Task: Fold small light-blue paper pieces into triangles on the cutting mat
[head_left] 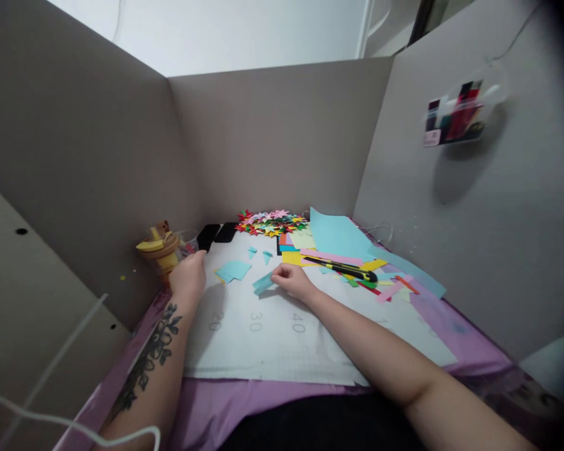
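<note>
Between the thumb and fingers of my right hand [291, 280] is a small blue paper piece [263, 284], held just above the white board. My left hand [188, 273] is at the board's left edge, beside the yellow and brown cup; its fingers are closed, and whatever they hold, if anything, is hidden. Blue paper squares [234, 270] lie between the hands. Two small folded blue pieces [267, 257] rest a little beyond my right hand.
Many-coloured paper stars [272, 222] are piled at the back. A black and yellow cutter [350, 269] lies on paper strips to the right, near large blue sheets [341, 237]. The cup [160, 250] and black objects [209, 237] stand left. Grey panels [277, 138] surround the table.
</note>
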The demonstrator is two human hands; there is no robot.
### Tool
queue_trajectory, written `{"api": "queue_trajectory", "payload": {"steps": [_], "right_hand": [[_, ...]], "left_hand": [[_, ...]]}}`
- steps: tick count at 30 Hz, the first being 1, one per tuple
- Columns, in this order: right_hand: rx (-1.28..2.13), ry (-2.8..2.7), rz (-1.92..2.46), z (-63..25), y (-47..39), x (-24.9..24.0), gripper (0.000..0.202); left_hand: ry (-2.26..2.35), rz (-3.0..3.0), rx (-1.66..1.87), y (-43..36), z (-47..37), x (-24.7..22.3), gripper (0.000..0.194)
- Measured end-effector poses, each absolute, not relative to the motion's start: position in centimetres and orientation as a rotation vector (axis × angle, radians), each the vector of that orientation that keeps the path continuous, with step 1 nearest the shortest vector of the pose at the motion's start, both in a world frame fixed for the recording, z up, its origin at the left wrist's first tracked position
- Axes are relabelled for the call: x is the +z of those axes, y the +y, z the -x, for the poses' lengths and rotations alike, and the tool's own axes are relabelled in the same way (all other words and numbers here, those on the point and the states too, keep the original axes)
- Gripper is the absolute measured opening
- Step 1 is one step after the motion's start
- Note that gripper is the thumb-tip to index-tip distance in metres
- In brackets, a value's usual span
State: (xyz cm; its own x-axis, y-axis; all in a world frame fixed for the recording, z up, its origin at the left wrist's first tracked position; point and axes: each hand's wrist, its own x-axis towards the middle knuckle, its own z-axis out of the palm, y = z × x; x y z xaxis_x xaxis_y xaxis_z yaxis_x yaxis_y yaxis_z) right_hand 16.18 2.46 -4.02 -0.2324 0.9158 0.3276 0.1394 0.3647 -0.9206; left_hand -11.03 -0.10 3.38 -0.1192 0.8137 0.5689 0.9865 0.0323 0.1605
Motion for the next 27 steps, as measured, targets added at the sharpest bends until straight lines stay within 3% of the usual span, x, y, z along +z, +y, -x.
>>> {"api": "queue_trajectory", "payload": {"steps": [5,11,27], "right_hand": [[0.875,-1.741,0.956,-16.1,2.2,-3.8,0.006],[0.672,-1.820,0.844,-16.0,1.1,-2.9,0.008],[0.890,-1.583,0.875,-15.4,1.2,-3.3,0.009]], "left_hand": [[-1.974,2.137,-0.953,-0.6,7.8,3.2,0.026],[-1.483,2.801,-1.087,-1.2,3.2,0.5,0.017],[-1.640,2.717,-1.201,-1.4,2.0,-1.4,0.015]]}}
